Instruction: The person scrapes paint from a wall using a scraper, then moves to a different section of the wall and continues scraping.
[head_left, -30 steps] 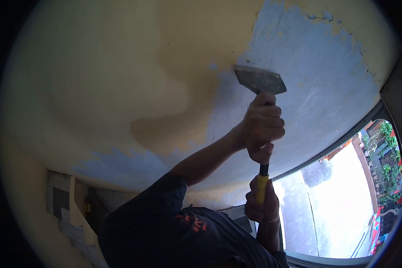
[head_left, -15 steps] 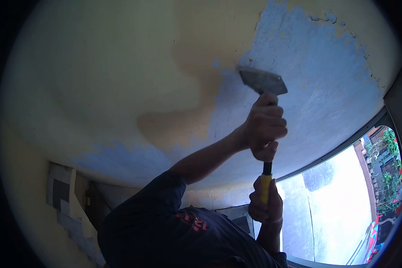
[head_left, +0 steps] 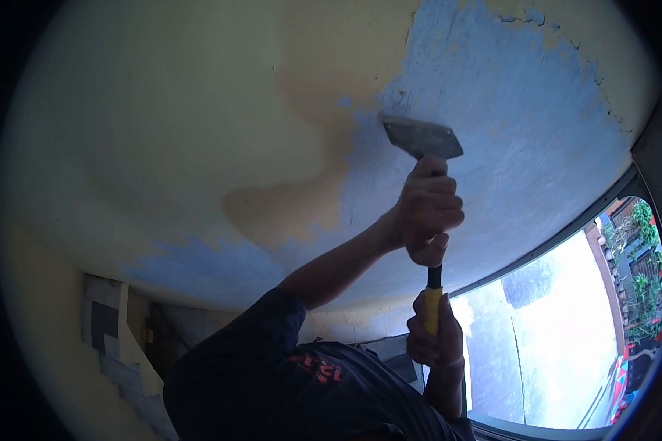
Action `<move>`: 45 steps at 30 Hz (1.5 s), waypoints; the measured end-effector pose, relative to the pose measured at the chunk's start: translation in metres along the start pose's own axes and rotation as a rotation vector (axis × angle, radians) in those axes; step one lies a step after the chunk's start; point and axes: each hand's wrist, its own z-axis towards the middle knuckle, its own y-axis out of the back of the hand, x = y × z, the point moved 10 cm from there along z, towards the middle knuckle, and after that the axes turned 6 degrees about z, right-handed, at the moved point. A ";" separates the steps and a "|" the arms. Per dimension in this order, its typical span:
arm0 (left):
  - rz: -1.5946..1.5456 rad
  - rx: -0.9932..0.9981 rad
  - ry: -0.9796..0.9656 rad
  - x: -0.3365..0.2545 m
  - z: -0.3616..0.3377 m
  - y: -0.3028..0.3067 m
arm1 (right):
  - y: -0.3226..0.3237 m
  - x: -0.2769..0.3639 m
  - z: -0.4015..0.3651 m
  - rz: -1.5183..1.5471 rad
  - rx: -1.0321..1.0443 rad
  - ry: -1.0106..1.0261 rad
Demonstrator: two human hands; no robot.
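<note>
My left hand [head_left: 430,212] is closed round the dark upper shaft of a scraper, just below its wide metal head [head_left: 423,137]. Lower down, my right hand [head_left: 435,338] wraps round the yellow grip [head_left: 433,310] of the same tool. The head is tilted, its edge at or very near the pale blue patch of the curved painted surface [head_left: 493,132]; contact cannot be made out exactly. Cream paint [head_left: 191,110] covers the surface to the left, with a ragged border against the blue and a tan-brown stain [head_left: 272,213] beside it.
A bright window-like opening [head_left: 559,331] is at the lower right, with plants [head_left: 643,287] beyond it. Cracks and flaking paint [head_left: 537,18] run along the upper right. Grey and white blocks [head_left: 104,316] show at the lower left. My dark sleeve [head_left: 235,345] crosses the bottom.
The scraper and both my hands stand slightly farther left in the view, with the head a little lower. The whole view has shifted slightly too. Both hands keep their hold.
</note>
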 end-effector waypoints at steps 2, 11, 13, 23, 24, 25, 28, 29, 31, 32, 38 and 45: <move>0.005 -0.008 -0.043 0.004 0.005 -0.003 | -0.003 0.011 0.001 -0.016 -0.016 0.009; -0.016 -0.019 -0.027 0.011 0.002 -0.009 | 0.004 0.016 0.006 -0.019 0.009 0.013; 0.011 -0.023 -0.064 0.015 0.011 -0.012 | 0.001 0.029 0.008 -0.106 -0.020 0.041; 0.093 -0.021 -0.025 0.039 -0.056 0.040 | 0.030 -0.021 0.069 -0.208 0.037 -0.095; 0.122 0.011 -0.001 0.042 -0.057 0.044 | 0.027 -0.022 0.074 -0.191 0.048 -0.085; 0.116 0.031 -0.010 0.042 -0.056 0.049 | 0.022 -0.021 0.079 -0.224 0.069 -0.076; 0.198 0.065 -0.033 0.037 -0.050 0.061 | 0.010 -0.023 0.082 -0.276 0.114 -0.045; 0.229 0.072 -0.020 0.038 -0.050 0.062 | 0.006 -0.018 0.082 -0.356 0.121 0.033; 0.257 0.087 -0.009 0.040 -0.050 0.063 | -0.001 -0.015 0.080 -0.427 0.127 0.114; 0.246 0.109 -0.029 0.042 -0.052 0.060 | 0.002 -0.014 0.080 -0.475 0.075 0.133; 0.211 0.104 -0.060 0.044 -0.051 0.063 | 0.004 -0.011 0.082 -0.588 -0.101 0.184; 0.200 0.082 -0.067 0.053 -0.047 0.074 | -0.006 -0.015 0.094 -0.618 -0.149 0.226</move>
